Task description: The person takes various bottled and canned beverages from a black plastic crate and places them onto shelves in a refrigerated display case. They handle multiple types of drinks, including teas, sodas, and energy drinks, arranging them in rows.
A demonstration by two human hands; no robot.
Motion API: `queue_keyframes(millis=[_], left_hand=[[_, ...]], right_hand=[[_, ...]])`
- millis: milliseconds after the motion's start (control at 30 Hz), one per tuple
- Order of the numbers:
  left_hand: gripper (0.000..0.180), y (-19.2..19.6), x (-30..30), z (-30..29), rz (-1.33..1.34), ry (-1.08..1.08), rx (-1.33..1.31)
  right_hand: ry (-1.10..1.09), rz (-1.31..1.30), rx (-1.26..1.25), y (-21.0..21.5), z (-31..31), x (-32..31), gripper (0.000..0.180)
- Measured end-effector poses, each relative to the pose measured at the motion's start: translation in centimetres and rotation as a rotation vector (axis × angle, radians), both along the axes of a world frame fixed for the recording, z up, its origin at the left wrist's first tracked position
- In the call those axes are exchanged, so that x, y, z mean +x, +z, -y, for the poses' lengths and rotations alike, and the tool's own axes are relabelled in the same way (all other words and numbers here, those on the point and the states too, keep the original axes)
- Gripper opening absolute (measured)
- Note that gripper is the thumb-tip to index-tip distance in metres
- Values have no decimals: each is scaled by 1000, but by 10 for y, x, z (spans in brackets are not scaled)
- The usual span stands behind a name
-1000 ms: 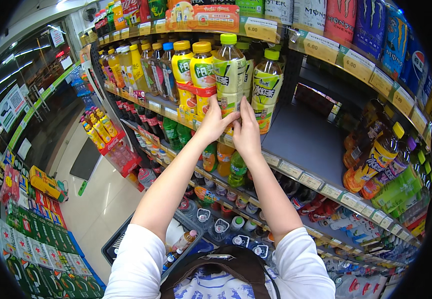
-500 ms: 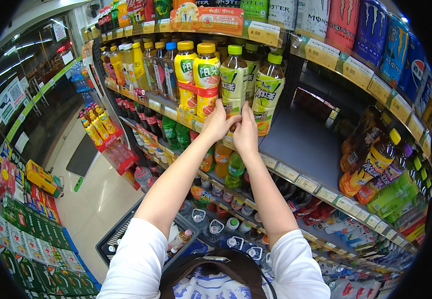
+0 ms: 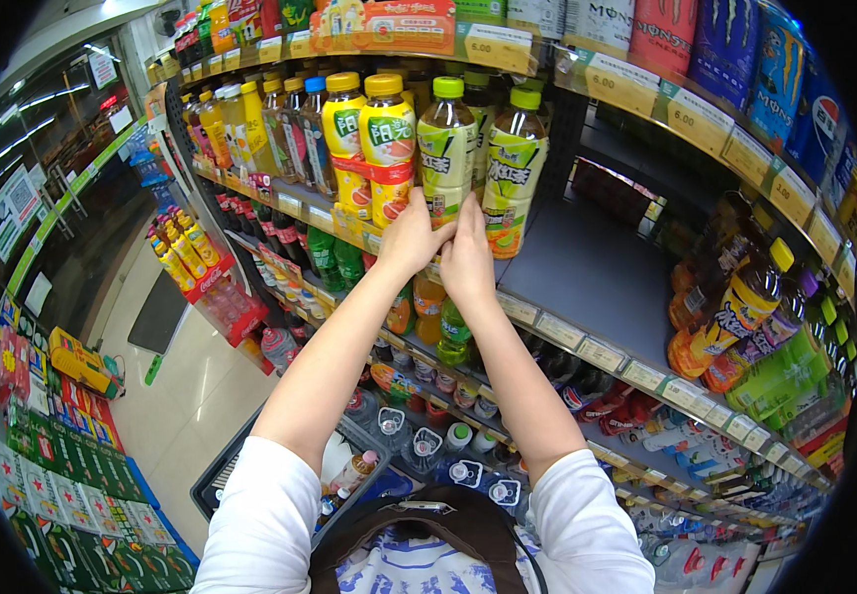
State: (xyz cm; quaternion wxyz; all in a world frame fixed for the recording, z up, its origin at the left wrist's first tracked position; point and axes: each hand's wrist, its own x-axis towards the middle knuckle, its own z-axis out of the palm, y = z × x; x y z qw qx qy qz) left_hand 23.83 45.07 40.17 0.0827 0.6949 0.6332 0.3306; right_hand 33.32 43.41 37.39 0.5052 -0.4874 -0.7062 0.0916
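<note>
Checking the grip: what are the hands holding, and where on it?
Both hands, left and right, are on the lower body of a green-capped bottle standing on the shelf.

Shop: price-tagged drink shelves (image 3: pixel 587 287)

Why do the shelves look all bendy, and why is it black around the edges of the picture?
In the head view the fisheye lens curves the straight shelf edge toward the rim and leaves black corners; the middle stays sharp, where the left hand and right hand touch a green-capped bottle; ceiling light glares on the pale floor; things at the rim look squashed.
</note>
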Motion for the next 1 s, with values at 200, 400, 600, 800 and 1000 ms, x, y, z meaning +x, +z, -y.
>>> queue_keyframes(millis=[200, 400, 600, 800, 1000], left_hand=[[76, -15, 9, 9, 144, -36, 322], [71, -26, 19, 9, -101, -43, 700], [44, -27, 37, 7, -240, -45, 698], [41, -34, 38, 6, -212, -44, 684], [42, -34, 29, 23, -60, -101, 668]], right_hand=[[-173, -114, 291, -4, 22, 12, 61], [-267, -175, 112, -1, 3, 30, 80], [-317, -56, -88, 1, -3, 35, 69], [-312, -48, -70, -1, -2, 35, 67], [-333, -117, 346, 1, 27, 16, 67]])
